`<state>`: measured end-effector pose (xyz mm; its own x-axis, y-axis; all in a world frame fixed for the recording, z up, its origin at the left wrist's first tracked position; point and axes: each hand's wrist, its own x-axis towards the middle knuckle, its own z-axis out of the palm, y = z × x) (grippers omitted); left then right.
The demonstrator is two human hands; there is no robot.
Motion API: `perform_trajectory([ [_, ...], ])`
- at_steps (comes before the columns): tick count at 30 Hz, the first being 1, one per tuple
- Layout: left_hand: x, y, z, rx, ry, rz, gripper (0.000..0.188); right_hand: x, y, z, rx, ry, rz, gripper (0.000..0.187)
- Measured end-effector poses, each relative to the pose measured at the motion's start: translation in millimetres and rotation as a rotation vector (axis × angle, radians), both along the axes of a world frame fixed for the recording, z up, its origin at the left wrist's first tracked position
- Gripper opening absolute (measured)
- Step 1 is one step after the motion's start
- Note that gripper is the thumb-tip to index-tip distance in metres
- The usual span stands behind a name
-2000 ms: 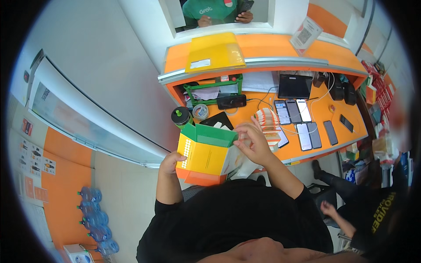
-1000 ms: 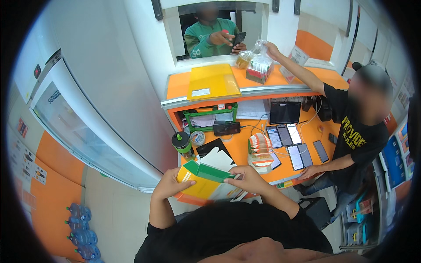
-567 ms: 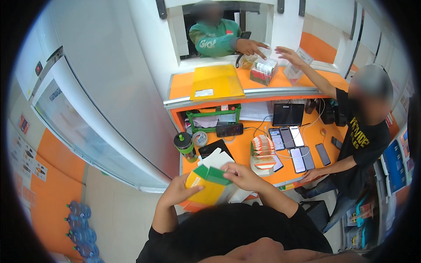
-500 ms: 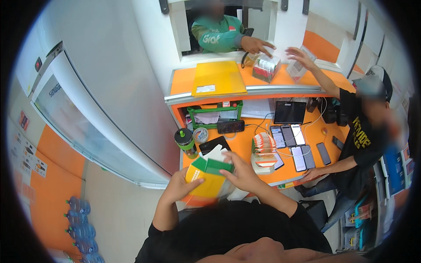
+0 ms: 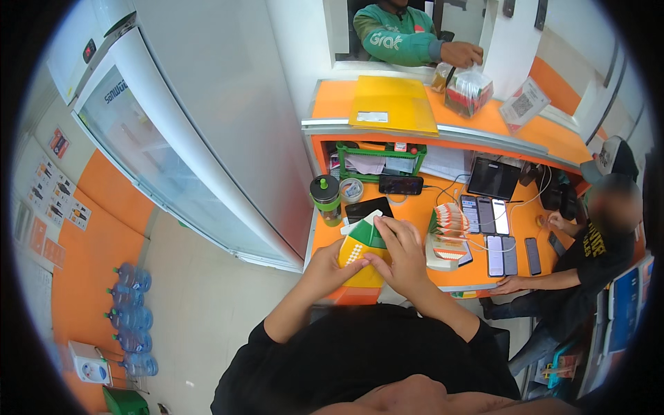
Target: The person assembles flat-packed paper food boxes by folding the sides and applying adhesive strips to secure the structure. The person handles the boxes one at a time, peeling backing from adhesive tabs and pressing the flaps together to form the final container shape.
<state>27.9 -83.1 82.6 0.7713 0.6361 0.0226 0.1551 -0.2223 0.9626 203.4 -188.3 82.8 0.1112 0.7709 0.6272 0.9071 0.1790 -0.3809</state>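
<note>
A yellow, green and orange cardboard carton (image 5: 356, 252) with white flaps is between my two hands, in front of the desk edge. My left hand (image 5: 324, 270) grips its left side, thumb lying across the yellow panel. On the right side, my right hand (image 5: 402, 257) has its fingers over the green top panels and its thumb on the front. The green panels slope together like a roof, and a white flap sticks up at the top. Just beyond lies a black tablet-like device (image 5: 370, 209). Right of my right hand stands a stack of folded patterned cartons (image 5: 448, 242).
A tumbler (image 5: 325, 199), tape roll (image 5: 351, 189), green basket (image 5: 380, 160) and several phones (image 5: 495, 256) occupy the orange desk (image 5: 443, 278). A co-worker (image 5: 596, 245) stands right. At the window, a person in a green jacket (image 5: 394, 36) holds a bagged box (image 5: 469, 93). A fridge (image 5: 187, 166) stands left.
The carton's green panels have come closer together under my right hand. The co-worker's raised arm has withdrawn from the counter, and the person at the window now grips the bag. My view has shifted.
</note>
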Motion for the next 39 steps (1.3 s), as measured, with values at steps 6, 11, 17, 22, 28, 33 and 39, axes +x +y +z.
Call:
perform_trajectory([
  [6, 2, -7, -3, 0.32, 0.036, -0.002, 0.034, -9, 2, 0, 0.04, -0.103, -0.036, 0.067],
  [11, 3, -14, -20, 0.304, 0.059, -0.061, 0.029, -5, -2, 7, -0.081, -0.003, 0.07, 0.054],
  [17, 5, -21, -16, 0.262, 0.059, -0.053, 0.026, -4, -9, 8, -0.158, 0.125, 0.139, 0.034],
  [22, 5, -22, 0, 0.136, 0.177, 0.024, 0.03, -2, -11, 11, -0.171, 0.271, 0.116, 0.025],
  [28, 0, -11, -2, 0.154, 0.29, -0.193, 0.04, 10, -4, 10, -0.378, 0.254, 0.247, 0.026],
  [33, -2, 2, 0, -0.027, 0.289, -0.158, 0.041, -4, 4, 15, -0.133, 0.039, -0.003, 0.063],
  [39, 13, 4, -19, -0.629, -0.242, 0.202, 0.038, -10, -10, 14, -0.241, 0.027, 0.22, 0.082],
])
